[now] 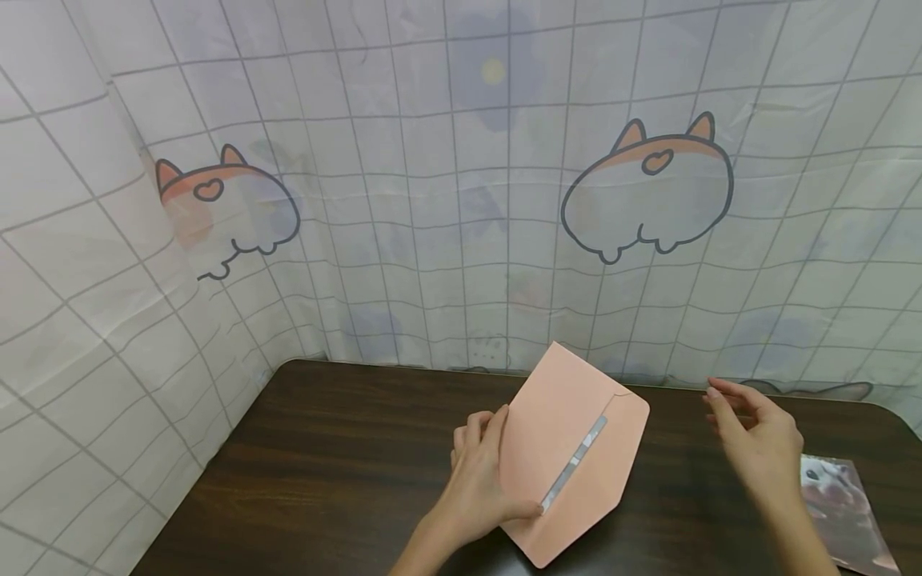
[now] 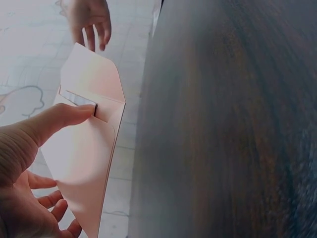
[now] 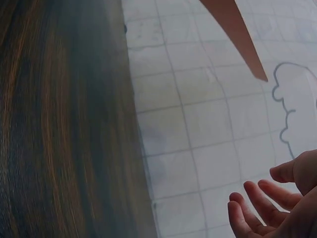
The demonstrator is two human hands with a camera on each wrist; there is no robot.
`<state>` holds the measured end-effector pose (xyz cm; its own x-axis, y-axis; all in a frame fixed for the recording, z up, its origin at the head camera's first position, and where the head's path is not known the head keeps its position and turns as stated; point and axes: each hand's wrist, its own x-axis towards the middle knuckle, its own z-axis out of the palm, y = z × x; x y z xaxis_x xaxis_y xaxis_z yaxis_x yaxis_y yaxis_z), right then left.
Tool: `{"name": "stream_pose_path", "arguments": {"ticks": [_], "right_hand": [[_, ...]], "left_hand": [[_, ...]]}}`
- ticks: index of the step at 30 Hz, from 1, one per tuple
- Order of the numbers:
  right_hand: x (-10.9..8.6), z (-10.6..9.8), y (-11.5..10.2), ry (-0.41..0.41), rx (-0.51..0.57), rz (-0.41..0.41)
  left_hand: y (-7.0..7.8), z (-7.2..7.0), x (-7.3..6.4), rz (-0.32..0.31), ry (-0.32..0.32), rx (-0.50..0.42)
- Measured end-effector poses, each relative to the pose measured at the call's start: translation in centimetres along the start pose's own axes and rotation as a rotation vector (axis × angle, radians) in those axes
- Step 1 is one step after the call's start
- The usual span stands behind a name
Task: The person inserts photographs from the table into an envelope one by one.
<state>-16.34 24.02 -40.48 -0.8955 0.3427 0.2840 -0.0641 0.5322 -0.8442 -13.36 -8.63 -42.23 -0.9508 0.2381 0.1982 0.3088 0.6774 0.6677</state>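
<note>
A pink envelope [image 1: 555, 424] is held up over the table by my left hand [image 1: 479, 472], its thumb on the front and the fingers behind. The envelope's pointed flap [image 2: 94, 72] stands unfolded. Inside its mouth shows the edge of a greyish-white patterned insert [image 1: 574, 464], and the thumb tip lies at one end of that strip. Off to the right, my right hand [image 1: 763, 440] is in the air with loosely bent fingers and nothing in them. In the right wrist view, the envelope's corner [image 3: 242, 44] is well apart from the right hand's fingers [image 3: 262, 203].
On the table's right side, partly behind the right forearm, lies a glossy picture sheet or packet [image 1: 846, 512] with an animal print. The dark wooden table [image 1: 324, 464] meets a white gridded curtain [image 1: 432, 200] with cartoon animal prints along its back and left.
</note>
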Motion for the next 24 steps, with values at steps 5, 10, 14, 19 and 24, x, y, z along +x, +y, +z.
{"name": "stream_pose_path", "arguments": {"ticks": [5, 10, 14, 19, 24], "right_hand": [[0.4, -0.4, 0.8, 0.02, -0.05, 0.007], [0.8, -1.2, 1.8, 0.021, -0.114, 0.006], [1.1, -1.8, 2.3, 0.027, -0.163, 0.006], [1.4, -2.3, 2.7, 0.021, -0.21, 0.013], [1.6, -2.6, 3.0, 0.009, -0.226, 0.016]], "left_hand": [[-0.1, -0.2, 0.0, 0.007, 0.004, 0.004], [-0.3, -0.4, -0.1, -0.004, 0.021, 0.009], [-0.4, -0.6, 0.0, -0.021, 0.032, 0.009], [-0.5, -0.8, 0.1, -0.025, 0.038, 0.004], [-0.7, -1.1, 0.1, -0.043, 0.047, -0.004]]}}
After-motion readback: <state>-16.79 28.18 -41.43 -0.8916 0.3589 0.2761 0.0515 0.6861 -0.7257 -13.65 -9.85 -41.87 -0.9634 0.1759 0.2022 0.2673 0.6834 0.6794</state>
